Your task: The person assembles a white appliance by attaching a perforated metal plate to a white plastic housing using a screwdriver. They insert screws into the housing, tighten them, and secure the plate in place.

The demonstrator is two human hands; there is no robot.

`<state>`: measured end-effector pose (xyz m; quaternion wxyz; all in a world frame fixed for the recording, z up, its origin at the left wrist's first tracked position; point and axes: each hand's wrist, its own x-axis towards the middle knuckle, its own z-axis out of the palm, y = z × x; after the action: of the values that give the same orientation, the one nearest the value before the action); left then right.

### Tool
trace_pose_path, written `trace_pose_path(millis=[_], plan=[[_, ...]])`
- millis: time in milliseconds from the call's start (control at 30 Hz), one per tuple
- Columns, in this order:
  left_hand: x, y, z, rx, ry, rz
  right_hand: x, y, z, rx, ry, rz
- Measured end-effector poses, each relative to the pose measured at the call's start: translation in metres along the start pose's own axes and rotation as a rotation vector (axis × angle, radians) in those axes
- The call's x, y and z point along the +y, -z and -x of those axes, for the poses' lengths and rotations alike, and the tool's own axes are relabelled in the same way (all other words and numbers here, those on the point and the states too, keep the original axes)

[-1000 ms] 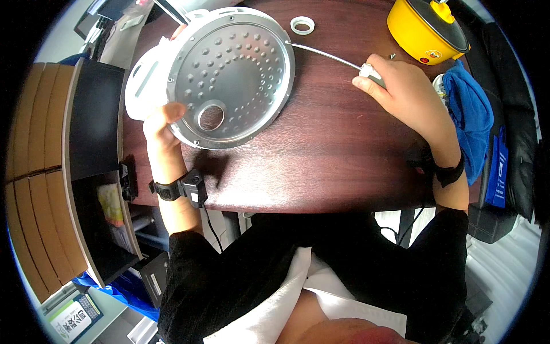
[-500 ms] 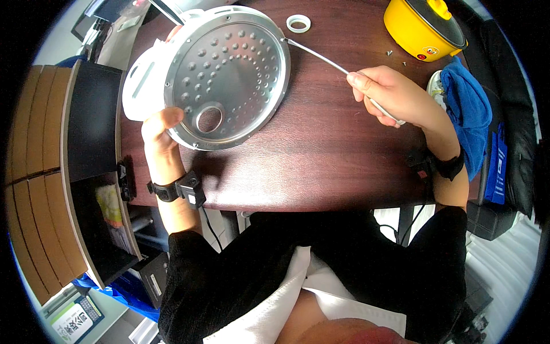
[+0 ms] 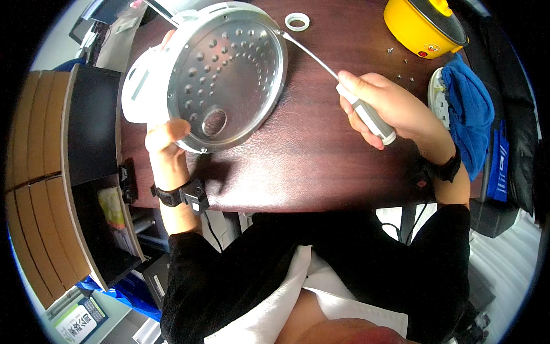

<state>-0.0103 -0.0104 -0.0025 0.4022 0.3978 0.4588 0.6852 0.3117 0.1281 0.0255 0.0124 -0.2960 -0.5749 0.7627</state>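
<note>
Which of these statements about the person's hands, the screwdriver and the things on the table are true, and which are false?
1. The right hand grips a screwdriver. True.
2. The screwdriver's tip meets the round metal plate at its rim. True.
3. The left hand lies flat on the table. False: it holds the plate's lower edge.
4. The yellow pot sits left of the plate. False: it is at the upper right.
5. A white ring lies on the table. True.

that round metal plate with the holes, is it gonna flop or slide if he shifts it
The perforated metal plate looks like a thin stamped disc, so probably stiff and fairly light. The left hand props it tilted by its lower rim; its smooth, shiny face suggests it could slip. The screwdriver tip at its upper edge may nudge it.
</note>
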Motion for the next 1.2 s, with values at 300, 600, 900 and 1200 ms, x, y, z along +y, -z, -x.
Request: trace_pose_path(millis=[300,600,900,1200], plan=[[0.000,-0.009,-0.007,-0.006,-0.009,0.006,0.000,-0.017,-0.004,-0.018,-0.060,-0.356],[0.007,-0.020,-0.002,-0.010,-0.002,0.017,0.002,-0.008,0.000,-0.281,-0.109,-0.668],[0.011,-0.023,0.001,0.009,-0.011,0.023,-0.004,0.001,0.004,0.046,-0.028,-0.027],[0.011,-0.034,0.006,0.051,-0.073,0.130,0.004,0.016,-0.011,0.690,0.445,1.228]])
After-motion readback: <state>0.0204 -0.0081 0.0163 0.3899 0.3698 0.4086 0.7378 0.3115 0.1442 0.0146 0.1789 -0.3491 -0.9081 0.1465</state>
